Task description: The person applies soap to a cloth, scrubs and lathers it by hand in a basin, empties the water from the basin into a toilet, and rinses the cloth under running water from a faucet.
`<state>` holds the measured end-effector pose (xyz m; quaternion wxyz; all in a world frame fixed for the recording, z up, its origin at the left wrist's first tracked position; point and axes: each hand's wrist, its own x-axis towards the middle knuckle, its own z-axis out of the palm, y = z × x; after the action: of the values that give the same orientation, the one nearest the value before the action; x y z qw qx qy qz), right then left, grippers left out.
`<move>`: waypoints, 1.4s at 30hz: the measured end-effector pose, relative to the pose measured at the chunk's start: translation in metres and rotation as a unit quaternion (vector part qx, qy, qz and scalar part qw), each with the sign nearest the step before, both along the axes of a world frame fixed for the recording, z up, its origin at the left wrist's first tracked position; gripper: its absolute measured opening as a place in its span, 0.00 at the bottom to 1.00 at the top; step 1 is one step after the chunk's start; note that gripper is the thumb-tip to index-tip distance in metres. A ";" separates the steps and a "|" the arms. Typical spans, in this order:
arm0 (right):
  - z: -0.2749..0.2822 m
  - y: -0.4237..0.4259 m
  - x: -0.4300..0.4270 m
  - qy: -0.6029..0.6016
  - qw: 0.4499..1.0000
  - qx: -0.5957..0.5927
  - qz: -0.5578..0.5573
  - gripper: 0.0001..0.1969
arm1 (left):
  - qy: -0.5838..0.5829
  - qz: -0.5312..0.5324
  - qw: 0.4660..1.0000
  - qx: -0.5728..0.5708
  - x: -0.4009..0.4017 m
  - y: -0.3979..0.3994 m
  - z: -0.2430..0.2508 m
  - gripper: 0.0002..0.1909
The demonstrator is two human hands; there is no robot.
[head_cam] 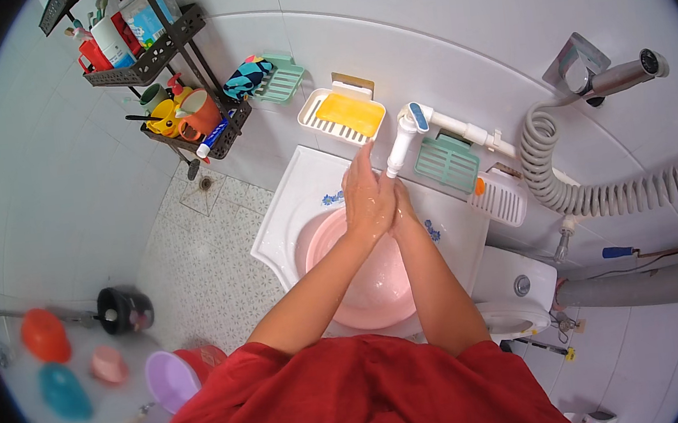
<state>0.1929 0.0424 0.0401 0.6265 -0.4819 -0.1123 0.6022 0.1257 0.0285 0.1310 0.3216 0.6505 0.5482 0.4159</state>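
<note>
My left hand [369,203] and my right hand [403,206] are pressed together, wet, just below the outlet of a white plastic faucet [401,146]. The left fingers stretch up toward the wall, with some spread between them. Most of the right hand's palm and fingers are hidden behind the left hand. Neither hand shows an object in it. Below my wrists, a pink plastic basin [377,282] sits in the bowl of a white washbasin [283,236] with blue flower prints. Water glistens in the pink basin.
Above the washbasin hang a white soap dish [310,115] with a yellow bar [351,115], green soap racks [447,163] and a pale rack [499,198]. A dark shelf [144,68] holds cups at left. A toilet [511,283] and coiled hose [616,198] are right; buckets [173,377] stand lower left.
</note>
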 end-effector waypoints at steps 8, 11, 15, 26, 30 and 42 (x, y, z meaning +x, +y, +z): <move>0.031 -0.012 -0.003 -0.012 0.997 0.010 0.073 0.17 | 0.049 -0.028 0.972 0.227 -0.010 -0.004 0.047 0.28; 0.042 -0.014 -0.010 -0.020 0.997 0.004 0.077 0.17 | 0.047 -0.026 0.950 0.307 0.016 0.006 0.069 0.26; 0.039 -0.010 -0.008 -0.038 0.996 0.000 0.084 0.16 | 0.037 -0.030 0.963 0.266 0.030 0.020 0.065 0.22; 0.041 -0.011 -0.009 -0.062 0.991 -0.016 0.118 0.15 | 0.050 -0.029 0.965 0.256 0.026 0.026 0.064 0.15; 0.038 -0.013 0.000 -0.075 0.983 -0.035 0.166 0.15 | 0.024 -0.064 0.970 0.232 0.020 0.024 0.068 0.14; 0.036 -0.030 0.016 -0.003 0.988 0.041 0.146 0.11 | -0.296 0.073 0.892 -0.332 -0.042 0.020 -0.061 0.16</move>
<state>0.2091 0.0121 0.0760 0.5503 -0.4363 -0.2080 0.6808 0.0842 0.0483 0.0705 0.6355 0.3106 0.5793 0.4051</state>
